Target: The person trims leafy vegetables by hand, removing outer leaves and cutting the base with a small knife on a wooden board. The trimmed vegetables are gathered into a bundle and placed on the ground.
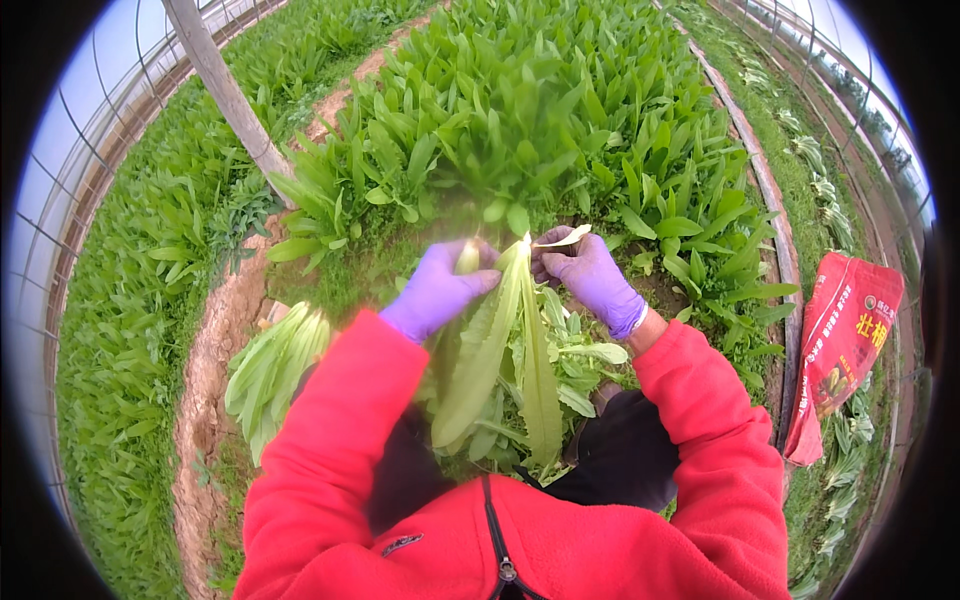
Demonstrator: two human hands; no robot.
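My left hand [435, 291], in a purple glove, is closed around a long-leaved lettuce plant [480, 360], its pale stem end up and its leaves hanging down. My right hand [598, 281], gloved likewise, pinches a small pale leaf [568, 238] beside the plant's top. One long leaf [541, 382] hangs apart between the hands. Loose leaves [574, 356] lie beneath, on the ground between my legs. To the left of my left forearm rests a bunch of lettuce [274, 375], partly hidden by the red sleeve.
A dense bed of leafy plants [517, 112] grows in front of me. A wooden post [229, 94] leans at the upper left. On the right, a red printed sack [844, 337] lies past a long border strip [776, 217]. Several harvested bunches [844, 465] line the ground beyond.
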